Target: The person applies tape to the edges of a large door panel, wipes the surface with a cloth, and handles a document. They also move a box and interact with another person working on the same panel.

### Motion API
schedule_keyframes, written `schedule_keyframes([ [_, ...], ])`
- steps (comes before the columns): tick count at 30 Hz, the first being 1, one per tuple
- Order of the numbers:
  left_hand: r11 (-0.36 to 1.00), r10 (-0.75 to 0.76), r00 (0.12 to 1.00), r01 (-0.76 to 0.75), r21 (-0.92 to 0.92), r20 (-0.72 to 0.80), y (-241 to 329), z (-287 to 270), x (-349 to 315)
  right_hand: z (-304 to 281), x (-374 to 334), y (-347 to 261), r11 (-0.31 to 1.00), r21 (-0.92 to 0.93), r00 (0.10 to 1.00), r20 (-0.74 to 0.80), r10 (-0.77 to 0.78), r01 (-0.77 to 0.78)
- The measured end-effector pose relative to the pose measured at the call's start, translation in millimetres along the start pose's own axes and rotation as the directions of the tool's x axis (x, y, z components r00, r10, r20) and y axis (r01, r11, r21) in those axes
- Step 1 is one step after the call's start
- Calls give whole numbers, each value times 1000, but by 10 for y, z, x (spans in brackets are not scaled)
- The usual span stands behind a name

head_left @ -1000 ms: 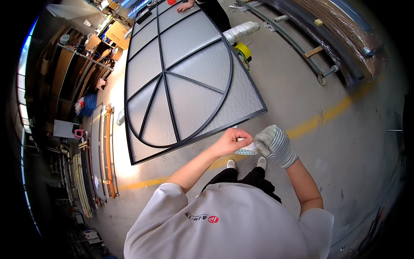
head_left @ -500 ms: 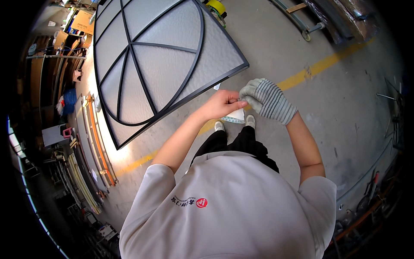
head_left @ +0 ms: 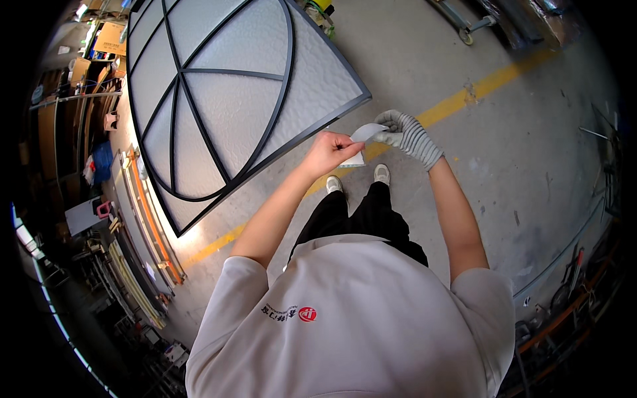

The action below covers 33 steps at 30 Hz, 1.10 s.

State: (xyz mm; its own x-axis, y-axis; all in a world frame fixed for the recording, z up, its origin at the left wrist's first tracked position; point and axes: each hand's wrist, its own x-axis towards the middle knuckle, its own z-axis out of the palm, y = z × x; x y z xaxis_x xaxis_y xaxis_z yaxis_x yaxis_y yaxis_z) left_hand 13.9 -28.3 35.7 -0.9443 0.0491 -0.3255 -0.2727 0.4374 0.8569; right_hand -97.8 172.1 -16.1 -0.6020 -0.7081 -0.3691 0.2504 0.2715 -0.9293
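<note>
My bare left grip (head_left: 327, 153) pinches a white strip (head_left: 366, 132), whose long axis arcs rightward from there to my gloved right grip (head_left: 410, 138), closed on the far end.

Strip (head_left: 367, 132) white; glove (head_left: 421, 144) pale grey, dark-striped — grille (head_left: 180, 71) black, panes (head_left: 232, 109) silvery, ripple-patterned — floor (head_left: 478, 179) grey, line (head_left: 490, 85) yellow; shirt (head_left: 385, 298) light grey, trousers (head_left: 381, 215) black.

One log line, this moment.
left hand: bare, pinching white strip | right hand: gloved, at strip's end | black-framed panel: ahead, left
</note>
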Motion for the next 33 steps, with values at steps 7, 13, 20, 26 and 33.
schedule_keyframes([
  [7, 964, -71, 865, 188, 190, -497, -175, 266, 139, 50, 369, 59, 997, -80, 976, -212, -38, 21],
  [13, 924, 24, 831, 194, 329, -556, -233, 322, 125, 67, 450, 187, 938, -267, 914, -279, -295, 222],
  [20, 928, 205, 876, -32, 371, -437, -227, 238, 24, 159, 344, 264, 875, -329, 873, -218, -436, 355],
  [26, 956, 11, 838, 152, 253, -546, -120, 215, 166, 175, 494, 191, 944, -242, 906, -305, -294, 225],
  [33, 946, -32, 760, 233, 226, -650, -178, 330, 285, 176, 462, 97, 951, -226, 887, -362, -285, 213],
])
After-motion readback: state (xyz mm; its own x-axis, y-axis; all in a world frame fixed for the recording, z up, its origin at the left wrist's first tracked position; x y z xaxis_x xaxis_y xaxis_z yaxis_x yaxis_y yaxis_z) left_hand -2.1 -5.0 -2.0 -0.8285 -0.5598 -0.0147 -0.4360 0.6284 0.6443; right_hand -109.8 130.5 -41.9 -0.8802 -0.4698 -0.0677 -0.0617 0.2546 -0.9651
